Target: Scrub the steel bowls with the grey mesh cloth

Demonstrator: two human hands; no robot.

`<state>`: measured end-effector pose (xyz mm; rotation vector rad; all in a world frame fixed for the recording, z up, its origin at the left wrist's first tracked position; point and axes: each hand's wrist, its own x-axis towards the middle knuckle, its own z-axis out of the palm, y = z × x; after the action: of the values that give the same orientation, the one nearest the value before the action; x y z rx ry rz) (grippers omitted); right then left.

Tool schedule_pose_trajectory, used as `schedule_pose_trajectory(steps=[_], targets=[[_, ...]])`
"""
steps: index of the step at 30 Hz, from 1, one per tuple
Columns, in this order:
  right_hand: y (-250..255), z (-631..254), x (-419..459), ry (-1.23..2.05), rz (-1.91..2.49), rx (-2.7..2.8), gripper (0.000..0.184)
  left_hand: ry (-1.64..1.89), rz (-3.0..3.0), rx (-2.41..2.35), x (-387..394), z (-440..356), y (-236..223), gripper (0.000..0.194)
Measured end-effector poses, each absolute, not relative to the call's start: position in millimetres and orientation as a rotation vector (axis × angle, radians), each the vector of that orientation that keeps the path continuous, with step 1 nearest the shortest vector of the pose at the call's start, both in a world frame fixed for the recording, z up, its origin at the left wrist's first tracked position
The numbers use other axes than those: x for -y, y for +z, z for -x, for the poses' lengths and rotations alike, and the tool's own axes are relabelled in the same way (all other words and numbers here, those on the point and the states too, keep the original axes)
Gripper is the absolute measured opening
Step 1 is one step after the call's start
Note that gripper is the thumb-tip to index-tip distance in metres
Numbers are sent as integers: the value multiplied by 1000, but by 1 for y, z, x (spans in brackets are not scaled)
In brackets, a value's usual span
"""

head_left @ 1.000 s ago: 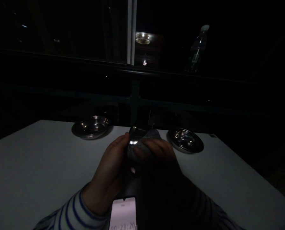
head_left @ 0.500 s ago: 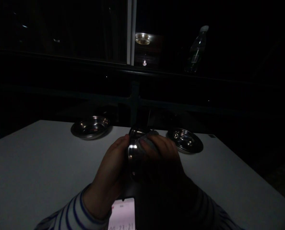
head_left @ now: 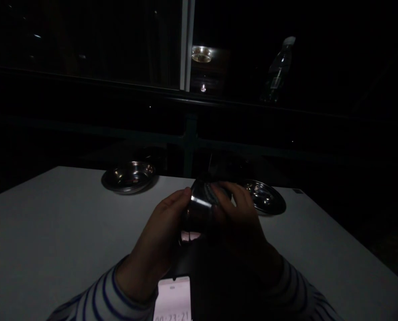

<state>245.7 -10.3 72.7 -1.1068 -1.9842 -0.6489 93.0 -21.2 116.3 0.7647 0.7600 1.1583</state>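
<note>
A shiny metal bowl or cup (head_left: 199, 211) is held tilted above the middle of the table; its exact shape is lost in shadow. My left hand (head_left: 163, 218) grips it from the left, thumb along its upper side. At its right, my right hand (head_left: 241, 214) curls over the rim with a grey, textured pad (head_left: 210, 192) under its fingers, pressed against the metal. Whether this is a cloth or a scourer I cannot tell. Much of the right palm is dark.
Stacked shallow metal dishes (head_left: 128, 178) rest at the table's back left, another metal dish (head_left: 267, 198) at the back right. A lit phone (head_left: 173, 296) showing a timer lies below my hands. A plastic bottle (head_left: 279, 71) stands beyond the white table (head_left: 68, 232), near a window frame (head_left: 187, 44).
The metal bowl or cup has turned and shifted slightly right in my hands. My right fingers have moved a little along its rim with the pad, and the view has shifted slightly.
</note>
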Motion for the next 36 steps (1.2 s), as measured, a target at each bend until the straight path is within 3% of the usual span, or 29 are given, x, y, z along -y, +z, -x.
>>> schedule_pose_trajectory(steps=[8,14,21,28,36], targets=[[61,-228,27,-678,773,2145,34,1232,-788,-901,17,-91,111,21],[73,-247,13,-524,1153,1931,33,1200,-811,-1025,25,-98,119,33],[65,-228,28,-695,867,2107,37,1226,-872,-1091,22,-99,113,36],[77,-242,17,-512,1185,1880,31,1138,-900,-1133,23,-99,115,43],[62,-223,31,-699,839,2073,39,1217,-937,-1155,20,-98,114,40]])
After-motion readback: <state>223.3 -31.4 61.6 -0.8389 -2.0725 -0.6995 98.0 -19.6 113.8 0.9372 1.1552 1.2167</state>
